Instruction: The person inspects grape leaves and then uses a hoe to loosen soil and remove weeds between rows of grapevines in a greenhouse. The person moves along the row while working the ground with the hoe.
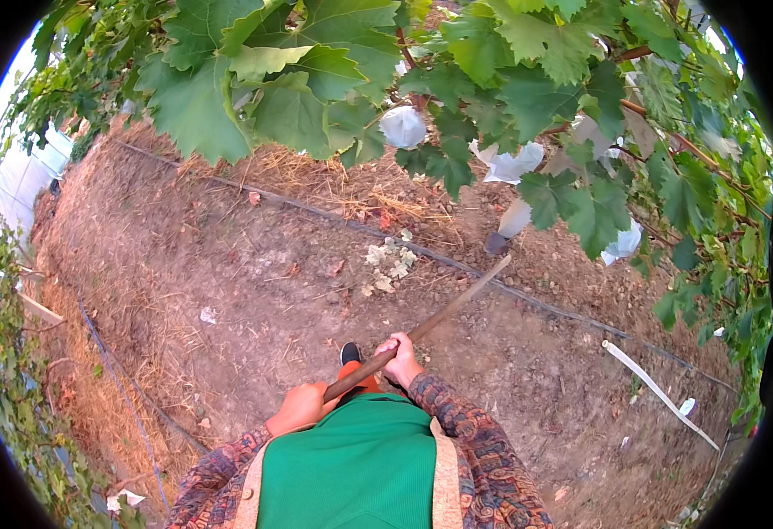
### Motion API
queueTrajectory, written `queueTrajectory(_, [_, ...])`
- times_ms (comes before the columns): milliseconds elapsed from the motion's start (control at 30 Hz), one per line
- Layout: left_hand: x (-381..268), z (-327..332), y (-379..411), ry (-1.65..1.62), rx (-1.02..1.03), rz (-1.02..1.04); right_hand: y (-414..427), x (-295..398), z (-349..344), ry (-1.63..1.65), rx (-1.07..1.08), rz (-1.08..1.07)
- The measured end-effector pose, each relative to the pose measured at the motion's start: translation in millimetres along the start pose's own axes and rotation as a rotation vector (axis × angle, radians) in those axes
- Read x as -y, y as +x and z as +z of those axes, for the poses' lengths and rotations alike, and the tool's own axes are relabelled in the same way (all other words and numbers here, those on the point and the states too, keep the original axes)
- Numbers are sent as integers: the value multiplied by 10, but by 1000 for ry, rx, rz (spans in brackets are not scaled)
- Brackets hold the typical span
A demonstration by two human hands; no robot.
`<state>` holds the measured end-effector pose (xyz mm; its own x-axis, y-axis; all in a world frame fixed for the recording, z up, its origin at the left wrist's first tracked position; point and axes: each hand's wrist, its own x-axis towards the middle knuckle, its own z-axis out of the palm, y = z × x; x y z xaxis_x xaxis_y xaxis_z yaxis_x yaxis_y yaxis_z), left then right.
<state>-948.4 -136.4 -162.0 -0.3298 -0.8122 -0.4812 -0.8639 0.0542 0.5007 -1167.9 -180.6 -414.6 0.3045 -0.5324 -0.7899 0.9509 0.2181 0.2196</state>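
A long wooden handle (452,305) runs up and to the right from my waist. My left hand (299,406) is closed around its lower end, close to my left hip. Farther up the shaft, my right hand (399,360) grips it in front of my belly. The far end reaches across a dark irrigation hose (449,261) on the ground. Just beyond that end is a dark, flat piece (496,243), perhaps a tool blade; whether it joins the handle I cannot tell. A pale, post-like piece (514,218) rises beside it.
Grapevine leaves (294,112) hang low ahead, with white bags (403,127) among them. Dry leaves (386,264) lie on the bare soil. A pale pipe (657,393) lies at the right. A blue line (112,373), straw and another vine row (2,357) are on the left.
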Motion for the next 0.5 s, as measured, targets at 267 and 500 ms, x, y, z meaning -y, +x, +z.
queueTrajectory(267, [57,-131,-241,-53,75,-131,67,-348,-25,-113,-38,159])
queueTrajectory(500, [36,-175,-312,-109,84,-149,-108,-401,41,-129,0,128])
